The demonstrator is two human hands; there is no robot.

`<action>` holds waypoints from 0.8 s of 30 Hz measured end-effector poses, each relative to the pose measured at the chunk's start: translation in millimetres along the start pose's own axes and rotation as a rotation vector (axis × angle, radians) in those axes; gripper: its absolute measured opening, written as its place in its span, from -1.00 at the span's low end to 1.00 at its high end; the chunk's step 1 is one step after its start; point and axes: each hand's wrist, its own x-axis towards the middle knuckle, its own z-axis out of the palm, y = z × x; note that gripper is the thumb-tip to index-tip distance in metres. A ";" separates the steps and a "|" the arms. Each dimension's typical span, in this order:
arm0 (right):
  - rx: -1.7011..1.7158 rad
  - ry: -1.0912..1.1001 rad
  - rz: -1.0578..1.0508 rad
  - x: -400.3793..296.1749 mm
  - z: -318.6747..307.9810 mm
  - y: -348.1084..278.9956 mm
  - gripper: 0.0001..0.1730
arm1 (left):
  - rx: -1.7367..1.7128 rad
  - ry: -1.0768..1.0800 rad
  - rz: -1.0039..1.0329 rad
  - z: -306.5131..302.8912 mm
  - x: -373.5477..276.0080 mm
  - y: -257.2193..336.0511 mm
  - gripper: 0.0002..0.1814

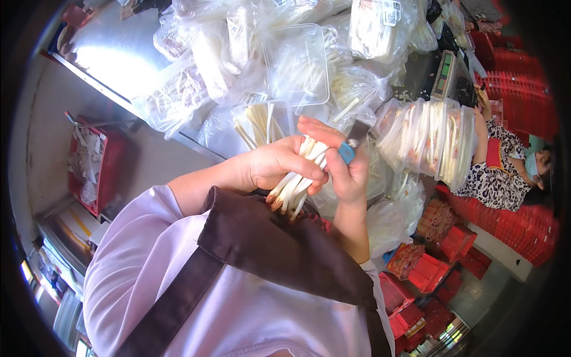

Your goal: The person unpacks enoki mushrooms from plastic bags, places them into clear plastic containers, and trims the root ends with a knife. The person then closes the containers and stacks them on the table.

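Observation:
My left hand (pixel 285 165) is closed around a bundle of thin, pale stalks (pixel 292 189), its thumb across them. Their brownish ends point down towards my dark apron (pixel 285 250). Close on the right, my right hand (pixel 350 172) holds a small blue-handled blade (pixel 357 134), which is partly blurred. The fingers of that hand curl over the upper ends of the bundle. Just beyond my hands, more pale stalks (pixel 258 122) lie in a clear plastic tray (pixel 289 117).
Plastic bags of stalks (pixel 207 62) cover much of the metal table (pixel 120 26). Filled clear containers (pixel 426 138) stand on edge at the right, beside a person in a patterned top (pixel 490 183). Red crates (pixel 428 272) stand lower right; a red bin (pixel 100 169) is left.

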 end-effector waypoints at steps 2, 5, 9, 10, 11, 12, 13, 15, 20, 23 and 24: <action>0.010 0.131 -0.070 -2.3 2.8 2.0 -0.65 | 0.094 0.020 0.049 6.0 0.0 4.1 -0.81; 0.199 0.483 0.046 -11.1 -0.9 -1.0 -0.67 | 0.394 0.128 0.175 15.8 -6.7 19.4 -0.83; 0.171 0.430 0.174 -38.1 -2.5 3.6 -0.73 | 0.613 0.157 0.248 20.0 -10.4 24.7 -0.89; 0.094 0.443 0.178 -39.0 5.3 2.6 -0.76 | 0.585 0.163 0.232 20.2 -11.6 23.6 -0.88; 0.094 0.456 0.190 -36.7 10.5 0.9 -0.75 | 0.557 0.168 0.216 20.2 -11.9 22.7 -0.87; 0.098 0.473 0.199 -35.1 16.1 0.1 -0.74 | 0.452 0.180 0.258 16.6 -11.4 21.6 -0.87; 0.102 0.489 0.209 -34.6 19.2 0.6 -0.73 | 0.346 0.193 0.299 9.6 -8.9 21.1 -0.86; 0.102 0.504 0.329 -34.9 25.1 -0.3 -0.68 | 0.145 0.215 0.360 3.2 -6.2 25.4 -0.85; 0.105 0.427 0.336 -39.7 47.9 6.9 -0.54 | 0.041 0.329 0.445 -2.2 1.2 31.3 -0.84; 0.140 0.423 0.378 -37.6 59.9 11.1 -0.49 | 0.135 0.456 0.518 -9.1 7.5 23.7 -0.84; 0.134 0.424 0.401 -35.4 61.3 12.2 -0.47 | 0.155 0.491 0.539 -11.7 9.5 21.2 -0.84</action>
